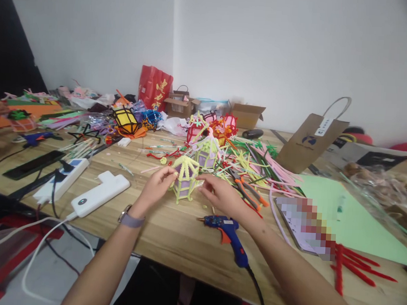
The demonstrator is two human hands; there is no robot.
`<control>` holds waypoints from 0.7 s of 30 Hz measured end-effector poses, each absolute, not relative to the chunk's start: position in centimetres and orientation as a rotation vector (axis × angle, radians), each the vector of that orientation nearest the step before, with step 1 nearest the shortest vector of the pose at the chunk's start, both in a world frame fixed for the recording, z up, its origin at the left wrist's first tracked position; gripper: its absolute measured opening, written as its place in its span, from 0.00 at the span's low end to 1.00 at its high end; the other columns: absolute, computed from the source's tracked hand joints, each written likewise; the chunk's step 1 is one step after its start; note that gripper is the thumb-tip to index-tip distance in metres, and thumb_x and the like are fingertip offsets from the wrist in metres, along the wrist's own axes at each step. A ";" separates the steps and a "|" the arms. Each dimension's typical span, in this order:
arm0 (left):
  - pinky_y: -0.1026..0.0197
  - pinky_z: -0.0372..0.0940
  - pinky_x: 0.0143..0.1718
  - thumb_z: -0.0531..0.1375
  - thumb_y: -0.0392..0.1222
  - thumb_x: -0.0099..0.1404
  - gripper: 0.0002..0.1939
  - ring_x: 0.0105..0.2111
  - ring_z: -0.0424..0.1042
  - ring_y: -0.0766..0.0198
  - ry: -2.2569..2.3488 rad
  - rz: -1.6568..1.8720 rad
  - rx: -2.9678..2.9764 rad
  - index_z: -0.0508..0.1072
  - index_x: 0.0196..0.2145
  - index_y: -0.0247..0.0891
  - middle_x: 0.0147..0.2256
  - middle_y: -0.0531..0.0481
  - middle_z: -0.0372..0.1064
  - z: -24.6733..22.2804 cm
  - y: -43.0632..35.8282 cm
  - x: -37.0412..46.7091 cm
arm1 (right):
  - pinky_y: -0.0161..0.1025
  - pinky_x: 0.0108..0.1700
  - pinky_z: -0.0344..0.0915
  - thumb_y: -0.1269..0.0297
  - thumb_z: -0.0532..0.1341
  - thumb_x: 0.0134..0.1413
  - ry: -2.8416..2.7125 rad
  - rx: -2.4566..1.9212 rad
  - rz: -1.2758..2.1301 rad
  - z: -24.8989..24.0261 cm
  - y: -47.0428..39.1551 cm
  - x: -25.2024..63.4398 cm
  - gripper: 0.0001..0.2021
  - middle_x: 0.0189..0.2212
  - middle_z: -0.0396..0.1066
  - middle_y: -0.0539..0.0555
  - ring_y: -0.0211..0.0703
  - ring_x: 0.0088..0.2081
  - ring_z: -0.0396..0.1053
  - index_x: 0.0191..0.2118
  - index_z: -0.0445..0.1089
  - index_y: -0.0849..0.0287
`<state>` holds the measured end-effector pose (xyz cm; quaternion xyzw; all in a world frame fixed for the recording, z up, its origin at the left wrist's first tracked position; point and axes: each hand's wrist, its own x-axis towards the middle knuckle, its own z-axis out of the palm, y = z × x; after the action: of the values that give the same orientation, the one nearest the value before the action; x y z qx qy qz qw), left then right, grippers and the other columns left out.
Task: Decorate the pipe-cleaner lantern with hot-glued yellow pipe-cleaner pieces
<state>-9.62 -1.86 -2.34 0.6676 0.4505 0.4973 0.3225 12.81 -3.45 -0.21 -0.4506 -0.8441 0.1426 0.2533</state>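
Two hands met at a small yellow and purple pipe-cleaner lantern [186, 178] that stood on the wooden table [172, 233]. The left hand [158, 184] pinched the lantern's upper left edge between thumb and fingertips, while the right hand [221, 194] touched its lower right side, fingers curled; whether they clamped it could not be told. A blue glue gun [227, 231] lay just in front of the right hand. A white power bank [101, 194] lay to the left, and loose pipe cleaners [257, 166] were heaped behind
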 end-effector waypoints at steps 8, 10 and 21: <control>0.64 0.60 0.29 0.65 0.46 0.51 0.10 0.26 0.64 0.67 0.903 1.487 1.198 0.74 0.26 0.37 0.26 0.51 0.68 -2.3 -1.8 -9.2 | 0.32 0.29 0.56 0.70 0.59 0.56 -2.251 -1.131 0.543 -1.7 1.0 10.0 0.05 0.21 0.67 0.47 0.36 0.24 0.65 0.39 0.70 0.61; 0.65 0.59 0.28 0.67 0.46 0.48 0.11 0.24 0.63 0.68 0.901 1.490 1.136 0.74 0.26 0.36 0.25 0.51 0.68 -2.0 -2.1 -9.0 | 0.32 0.29 0.56 0.69 0.59 0.56 -2.226 -1.117 0.585 -2.0 1.0 10.0 0.05 0.20 0.67 0.46 0.36 0.24 0.64 0.38 0.70 0.61; 0.62 0.61 0.31 0.62 0.45 0.55 0.10 0.27 0.68 0.64 1.450 1.515 1.582 0.77 0.31 0.36 0.27 0.50 0.74 -1.2 -2.0 -6.8 | 0.32 0.30 0.55 0.71 0.59 0.56 -2.225 -1.126 0.578 -1.4 0.3 9.6 0.04 0.22 0.68 0.47 0.36 0.24 0.63 0.37 0.71 0.61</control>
<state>-6.80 -1.99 -1.23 0.5825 0.5337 0.5578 0.2544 9.58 0.33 -1.42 -0.4213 -0.8327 0.2162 0.2870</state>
